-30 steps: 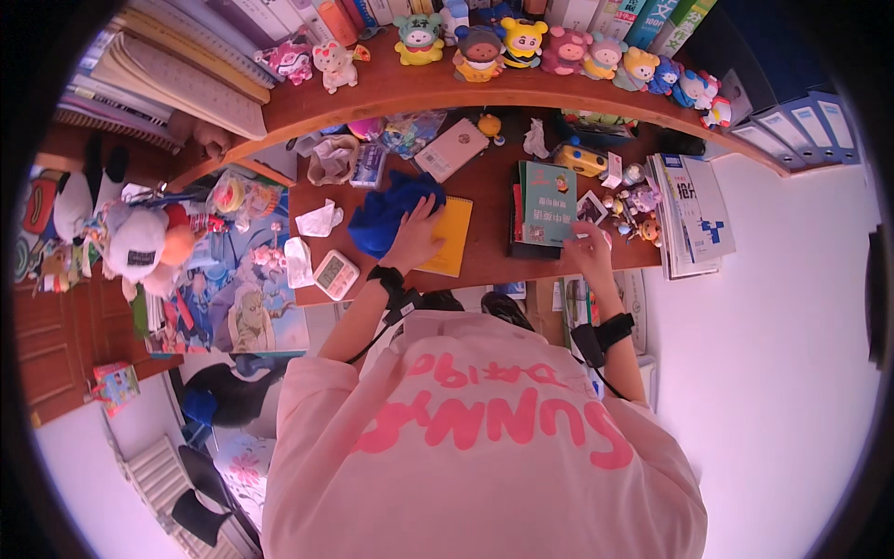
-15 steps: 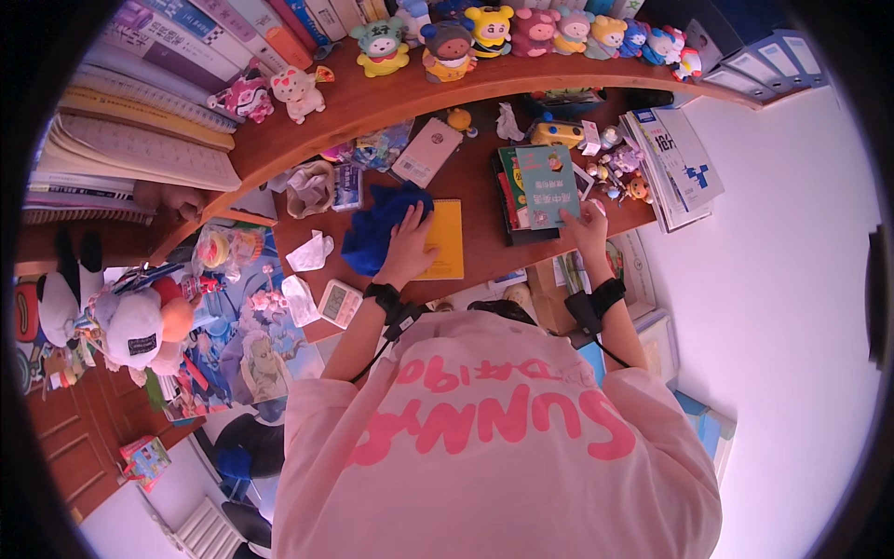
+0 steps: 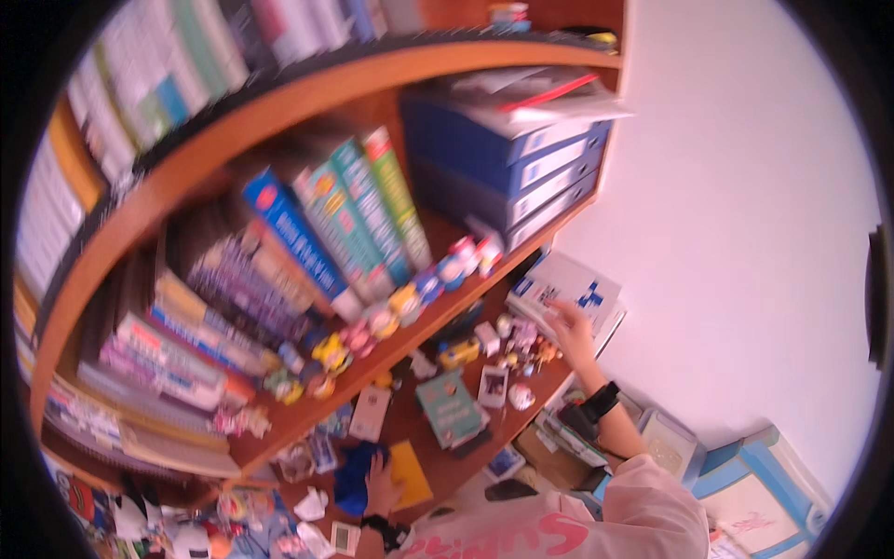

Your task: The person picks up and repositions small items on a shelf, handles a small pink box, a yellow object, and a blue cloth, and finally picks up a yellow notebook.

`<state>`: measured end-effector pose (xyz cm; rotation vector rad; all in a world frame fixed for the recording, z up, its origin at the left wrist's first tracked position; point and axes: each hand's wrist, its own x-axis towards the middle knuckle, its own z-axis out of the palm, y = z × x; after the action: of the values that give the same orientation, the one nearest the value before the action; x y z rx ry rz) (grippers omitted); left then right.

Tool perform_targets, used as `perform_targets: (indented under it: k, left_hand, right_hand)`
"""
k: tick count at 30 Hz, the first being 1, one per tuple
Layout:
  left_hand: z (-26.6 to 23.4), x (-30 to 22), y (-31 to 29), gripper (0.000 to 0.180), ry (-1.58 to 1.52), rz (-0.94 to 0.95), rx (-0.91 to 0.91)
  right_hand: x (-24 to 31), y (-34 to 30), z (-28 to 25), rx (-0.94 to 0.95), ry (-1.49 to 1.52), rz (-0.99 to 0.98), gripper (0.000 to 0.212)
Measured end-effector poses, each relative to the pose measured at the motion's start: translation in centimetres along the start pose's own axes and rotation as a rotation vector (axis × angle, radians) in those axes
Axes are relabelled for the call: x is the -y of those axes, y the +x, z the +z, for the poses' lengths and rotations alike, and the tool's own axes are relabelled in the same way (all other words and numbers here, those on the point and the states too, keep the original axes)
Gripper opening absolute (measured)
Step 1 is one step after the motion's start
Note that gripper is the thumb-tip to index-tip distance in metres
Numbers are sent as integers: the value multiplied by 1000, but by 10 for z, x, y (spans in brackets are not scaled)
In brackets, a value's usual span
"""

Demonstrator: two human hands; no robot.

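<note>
My left hand (image 3: 380, 484) lies with its fingers spread, partly over a crumpled dark blue cloth (image 3: 352, 477) and the edge of a yellow notebook (image 3: 410, 473). Raised at the right side of the desk, my right hand (image 3: 570, 331) has its fingers apart and somewhat blurred. It is in front of a stack of papers and books (image 3: 596, 291) with a white-grey cover; whether it touches them I cannot tell. A green book (image 3: 450, 410) rests on darker books in the middle of the desk, away from both hands.
Small figurines (image 3: 526, 349) crowd the desk beside the stack. A photo card (image 3: 493, 386) and a white round item (image 3: 521, 397) lie near the green book. Above, a curved wooden shelf (image 3: 307, 415) holds books, toy figures and blue binders (image 3: 521, 168). A white wall (image 3: 736, 233) bounds the right.
My view has swung up and to the right, bringing more shelves in. My right hand has left the green book and moved to the paper stack. The left stays at the blue cloth.
</note>
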<state>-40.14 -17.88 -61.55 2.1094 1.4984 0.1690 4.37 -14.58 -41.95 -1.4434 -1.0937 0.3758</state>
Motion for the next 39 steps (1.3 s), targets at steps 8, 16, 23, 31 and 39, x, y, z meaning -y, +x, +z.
perform_targets:
  k: [8,16,23,31,39]
  left_hand:
    - [18,-5,9,68,63,-182,-40]
    - [36,-7,31,66,78,-386,-91]
    - [49,7,38,65,107,-504,-128]
    - [53,7,37,63,97,-517,-132]
    - [45,-17,34,61,49,-538,-164]
  right_hand:
    - [177,229,-158,-318,100,-704,12]
    - [211,393,-191,-87,-303,-921,12]
    - [209,423,-180,57,-360,-790,17]
    - [230,443,-162,71,-648,-800,11]
    - [239,466,-162,286,-690,-823,13]
